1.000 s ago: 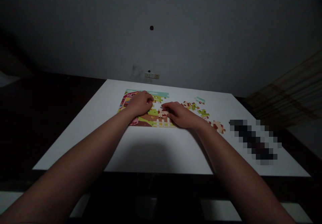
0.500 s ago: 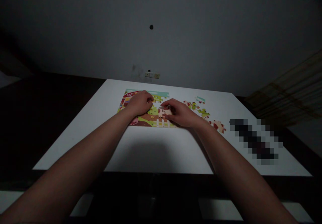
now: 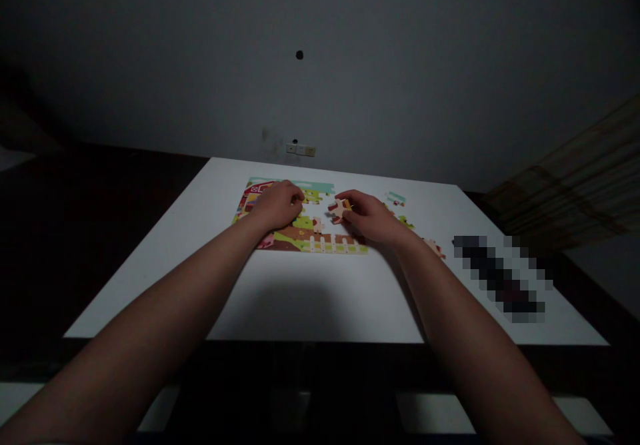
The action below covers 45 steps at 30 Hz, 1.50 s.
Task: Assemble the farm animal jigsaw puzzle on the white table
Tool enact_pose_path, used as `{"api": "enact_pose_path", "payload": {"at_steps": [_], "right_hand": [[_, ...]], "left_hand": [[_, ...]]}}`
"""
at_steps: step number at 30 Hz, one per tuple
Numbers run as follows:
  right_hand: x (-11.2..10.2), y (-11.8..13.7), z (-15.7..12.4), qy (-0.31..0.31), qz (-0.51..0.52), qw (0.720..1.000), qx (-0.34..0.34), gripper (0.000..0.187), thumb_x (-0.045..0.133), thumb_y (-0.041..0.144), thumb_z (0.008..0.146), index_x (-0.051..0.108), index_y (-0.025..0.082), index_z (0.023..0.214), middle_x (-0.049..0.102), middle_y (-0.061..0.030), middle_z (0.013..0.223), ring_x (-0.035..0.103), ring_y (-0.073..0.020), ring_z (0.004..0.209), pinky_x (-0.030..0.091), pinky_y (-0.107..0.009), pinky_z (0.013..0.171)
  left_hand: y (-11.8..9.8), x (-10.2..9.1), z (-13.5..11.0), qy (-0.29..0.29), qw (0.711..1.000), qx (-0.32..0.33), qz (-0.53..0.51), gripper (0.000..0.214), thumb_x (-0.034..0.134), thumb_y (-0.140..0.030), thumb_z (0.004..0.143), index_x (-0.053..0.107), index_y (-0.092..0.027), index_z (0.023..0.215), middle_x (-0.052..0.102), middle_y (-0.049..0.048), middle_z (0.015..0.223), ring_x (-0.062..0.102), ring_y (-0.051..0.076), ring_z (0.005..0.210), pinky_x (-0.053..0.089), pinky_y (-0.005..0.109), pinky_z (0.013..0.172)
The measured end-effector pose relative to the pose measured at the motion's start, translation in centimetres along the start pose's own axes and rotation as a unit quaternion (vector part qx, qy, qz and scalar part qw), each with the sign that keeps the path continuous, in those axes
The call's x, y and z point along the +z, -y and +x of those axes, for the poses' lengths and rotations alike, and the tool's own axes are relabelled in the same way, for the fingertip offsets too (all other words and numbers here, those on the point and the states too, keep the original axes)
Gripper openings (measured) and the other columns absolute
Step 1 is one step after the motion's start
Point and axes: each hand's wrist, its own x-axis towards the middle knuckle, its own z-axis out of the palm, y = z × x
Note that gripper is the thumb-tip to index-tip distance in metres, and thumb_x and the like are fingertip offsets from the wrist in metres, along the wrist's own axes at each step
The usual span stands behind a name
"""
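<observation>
A partly assembled colourful jigsaw puzzle (image 3: 300,235) lies on a white table (image 3: 310,298). My left hand (image 3: 277,205) rests on the puzzle's upper left part, fingers curled and pressed down on it. My right hand (image 3: 370,217) is lifted slightly at the puzzle's right side and pinches a loose puzzle piece (image 3: 339,209), cream with red-brown patches, between thumb and fingers. Both forearms reach in from the bottom of the view.
Loose puzzle pieces (image 3: 397,199) lie scattered to the right of the puzzle. A blurred dark object (image 3: 500,275) lies near the table's right edge. A wall outlet (image 3: 300,150) sits behind the table. The room around is dark.
My right hand has lifted off the puzzle's lower middle, moved right and up, and now holds a loose piece. The left hand has stayed in place.
</observation>
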Motion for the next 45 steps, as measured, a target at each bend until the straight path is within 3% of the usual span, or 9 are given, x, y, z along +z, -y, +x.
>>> {"api": "enact_pose_path", "payload": {"at_steps": [4, 9, 14, 19, 24, 28, 33, 41, 45], "right_hand": [[-0.8, -0.8, 0.3, -0.015, 0.059, 0.998, 0.012, 0.039, 0.068, 0.017, 0.098, 0.071, 0.024, 0.137, 0.087, -0.0122, 0.12, 0.087, -0.0285, 0.103, 0.069, -0.044, 0.095], [-1.9, -1.2, 0.2, -0.048, -0.042, 0.998, -0.008, 0.045, 0.073, 0.02, 0.098, 0.074, 0.022, 0.142, 0.088, -0.0104, 0.112, 0.084, -0.029, 0.096, 0.066, -0.044, 0.094], [-1.4, -0.4, -0.1, -0.04, -0.205, 0.978, -0.022, 0.036, 0.066, 0.024, 0.108, 0.079, 0.021, 0.141, 0.085, -0.0152, 0.132, 0.079, -0.0317, 0.115, 0.059, -0.044, 0.103], [-2.1, 0.7, 0.1, -0.062, -0.327, 0.943, 0.01, 0.034, 0.058, 0.029, 0.114, 0.082, 0.018, 0.136, 0.08, -0.0196, 0.141, 0.073, -0.0339, 0.128, 0.054, -0.044, 0.108], [-9.0, 2.3, -3.4, -0.212, -0.249, 0.944, 0.035, 0.04, 0.051, 0.025, 0.114, 0.079, 0.021, 0.141, 0.086, -0.0128, 0.122, 0.078, -0.0292, 0.109, 0.056, -0.039, 0.096], [-12.9, 1.8, -8.0, -0.197, -0.232, 0.95, 0.069, 0.041, 0.053, 0.016, 0.106, 0.082, 0.021, 0.135, 0.088, -0.0118, 0.117, 0.079, -0.0269, 0.103, 0.057, -0.039, 0.096], [-11.4, -1.3, -12.5, -0.048, -0.322, 0.909, 0.26, 0.037, 0.077, 0.019, 0.094, 0.083, 0.022, 0.13, 0.087, -0.0164, 0.12, 0.079, -0.0312, 0.102, 0.056, -0.039, 0.09], [-10.3, -4.7, -14.3, -0.096, -0.257, 0.935, 0.223, 0.044, 0.067, 0.019, 0.102, 0.074, 0.02, 0.146, 0.085, -0.0185, 0.13, 0.079, -0.0302, 0.111, 0.058, -0.04, 0.098], [-10.3, -4.9, -13.3, -0.07, -0.255, 0.938, 0.223, 0.049, 0.062, 0.012, 0.101, 0.072, 0.018, 0.148, 0.087, -0.0156, 0.114, 0.08, -0.0274, 0.101, 0.06, -0.037, 0.094]], "left_hand": [[-0.6, -0.6, -0.5, 0.03, 0.998, 0.05, 0.02, 0.046, 0.053, -0.048, 0.113, 0.085, -0.02, 0.13, 0.079, 0.016, 0.143, 0.072, 0.034, 0.134, 0.056, 0.05, 0.12], [-1.6, -0.4, -1.4, 0.132, 0.987, 0.069, 0.056, 0.078, 0.044, -0.069, 0.115, 0.05, -0.022, 0.178, 0.04, 0.017, 0.19, 0.036, 0.04, 0.176, 0.03, 0.059, 0.143], [-1.5, 0.2, -1.5, 0.174, 0.98, 0.058, 0.071, 0.086, 0.038, -0.072, 0.116, 0.037, -0.021, 0.185, 0.025, 0.0182, 0.196, 0.022, 0.042, 0.182, 0.022, 0.064, 0.145], [-0.7, 0.5, -1.1, 0.164, 0.98, 0.066, 0.089, 0.081, 0.032, -0.065, 0.118, 0.041, -0.018, 0.184, 0.028, 0.0186, 0.194, 0.025, 0.041, 0.181, 0.023, 0.061, 0.145], [-0.1, 0.8, -0.8, 0.159, 0.98, 0.069, 0.102, 0.08, 0.033, -0.064, 0.117, 0.045, -0.018, 0.182, 0.03, 0.0188, 0.194, 0.03, 0.04, 0.18, 0.026, 0.06, 0.145], [0.0, 0.9, -0.7, 0.148, 0.981, 0.073, 0.098, 0.08, 0.034, -0.064, 0.117, 0.046, -0.019, 0.181, 0.033, 0.0186, 0.193, 0.032, 0.039, 0.179, 0.027, 0.059, 0.144], [0.2, 1.1, -0.4, 0.175, 0.978, 0.065, 0.089, 0.082, 0.032, -0.065, 0.116, 0.043, -0.018, 0.183, 0.028, 0.0183, 0.194, 0.026, 0.04, 0.181, 0.024, 0.06, 0.145], [-0.3, 0.8, -0.6, 0.167, 0.98, 0.07, 0.082, 0.078, 0.039, -0.061, 0.116, 0.046, -0.018, 0.181, 0.032, 0.0197, 0.193, 0.031, 0.041, 0.179, 0.028, 0.061, 0.143], [-0.7, 0.1, -0.6, 0.111, 0.987, 0.092, 0.074, 0.064, 0.04, -0.048, 0.115, 0.065, -0.018, 0.166, 0.058, 0.0186, 0.178, 0.057, 0.037, 0.162, 0.043, 0.052, 0.135]]}}
